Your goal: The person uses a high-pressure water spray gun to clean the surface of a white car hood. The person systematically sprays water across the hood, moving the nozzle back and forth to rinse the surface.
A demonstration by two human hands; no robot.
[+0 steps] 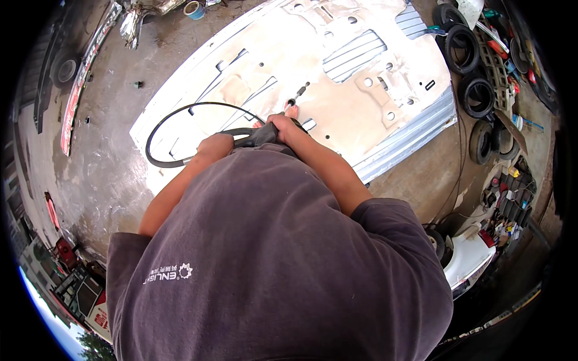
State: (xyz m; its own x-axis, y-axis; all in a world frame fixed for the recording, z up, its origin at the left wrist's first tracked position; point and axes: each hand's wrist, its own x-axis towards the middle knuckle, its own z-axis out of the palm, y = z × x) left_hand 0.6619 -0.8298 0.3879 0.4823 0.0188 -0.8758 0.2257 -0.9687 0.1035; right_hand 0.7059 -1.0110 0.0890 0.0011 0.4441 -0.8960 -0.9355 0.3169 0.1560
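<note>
A black hose [152,136] loops out over the pale panel in front of me. One end of the loop, with a short greyish fitting [187,161], runs in at my left hand [215,144], which is closed round it. The other side of the loop comes back to my right hand [280,125], closed at my waist where thick black material meets it; the fingers are partly hidden. Just beyond my right hand, a small rod with a black cup [292,102] lies over the panel, beside a bare foot [293,112].
The large, whitish metal panel [241,78], with slots, holes and ribbed edges, lies on the concrete floor [114,114]. Several tyres [462,49] line the right side. A red and white strip [84,78] lies left. A small bucket [194,9] stands at the far edge. Tools and parts [509,198] crowd the right.
</note>
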